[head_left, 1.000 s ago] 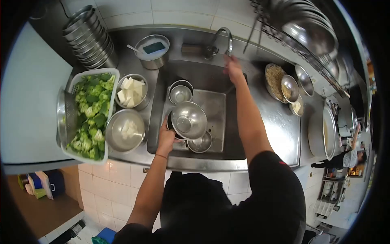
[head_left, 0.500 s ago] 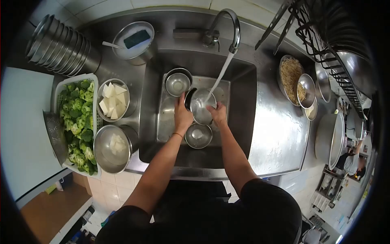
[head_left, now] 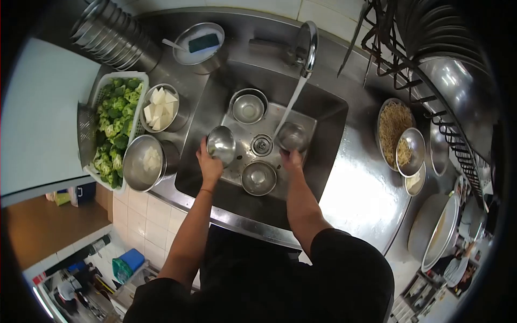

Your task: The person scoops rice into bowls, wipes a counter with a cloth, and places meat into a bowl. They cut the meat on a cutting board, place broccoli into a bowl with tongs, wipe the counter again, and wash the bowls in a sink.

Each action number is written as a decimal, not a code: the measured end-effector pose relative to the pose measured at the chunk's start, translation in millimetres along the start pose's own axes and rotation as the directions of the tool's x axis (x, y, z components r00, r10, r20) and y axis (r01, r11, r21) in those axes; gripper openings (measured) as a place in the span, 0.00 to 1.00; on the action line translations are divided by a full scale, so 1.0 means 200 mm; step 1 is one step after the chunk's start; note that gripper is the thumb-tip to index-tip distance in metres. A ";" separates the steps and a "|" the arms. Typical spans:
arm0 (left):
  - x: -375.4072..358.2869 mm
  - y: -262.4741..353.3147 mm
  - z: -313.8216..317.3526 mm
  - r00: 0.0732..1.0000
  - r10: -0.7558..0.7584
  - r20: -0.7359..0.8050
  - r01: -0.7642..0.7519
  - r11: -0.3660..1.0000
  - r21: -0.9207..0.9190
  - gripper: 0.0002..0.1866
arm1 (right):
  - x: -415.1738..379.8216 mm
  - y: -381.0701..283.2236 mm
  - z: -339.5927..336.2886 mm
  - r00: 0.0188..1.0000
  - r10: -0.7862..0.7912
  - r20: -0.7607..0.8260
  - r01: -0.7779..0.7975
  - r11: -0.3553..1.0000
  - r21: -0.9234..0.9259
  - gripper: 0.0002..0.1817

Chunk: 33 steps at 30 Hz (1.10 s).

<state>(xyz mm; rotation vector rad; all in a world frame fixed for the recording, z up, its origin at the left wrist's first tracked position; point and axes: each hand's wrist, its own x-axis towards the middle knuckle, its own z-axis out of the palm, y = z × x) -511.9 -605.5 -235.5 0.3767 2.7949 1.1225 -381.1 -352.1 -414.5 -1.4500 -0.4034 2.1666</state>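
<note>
My left hand (head_left: 207, 162) grips a small steel bowl (head_left: 221, 144) at the left side of the sink (head_left: 323, 116). My right hand (head_left: 291, 159) holds a second steel bowl (head_left: 292, 137) under the stream of water running from the tap (head_left: 308, 46). Two more steel bowls rest in the sink: one at the back (head_left: 248, 106), one at the front (head_left: 258, 177) between my hands. The drain (head_left: 262, 144) shows in the sink floor between them.
Left of the sink stand a white basket of broccoli (head_left: 114, 126), a bowl of white cubes (head_left: 161, 106), a steel bowl (head_left: 144, 162), a stack of bowls (head_left: 116, 32) and a pot holding a sponge (head_left: 200, 42). A noodle dish (head_left: 393, 129) and a dish rack (head_left: 431, 43) are on the right.
My hands held one bowl together under the water; now they have parted, each holding its own bowl, the left one moved away from the stream. The view has tilted.
</note>
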 end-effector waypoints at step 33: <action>0.46 0.53 0.76 0.857 0.248 0.452 -0.253 0.966 -0.051 0.33 | -0.69 -0.71 0.46 0.816 -0.130 0.562 0.555 -0.091 -0.827 0.34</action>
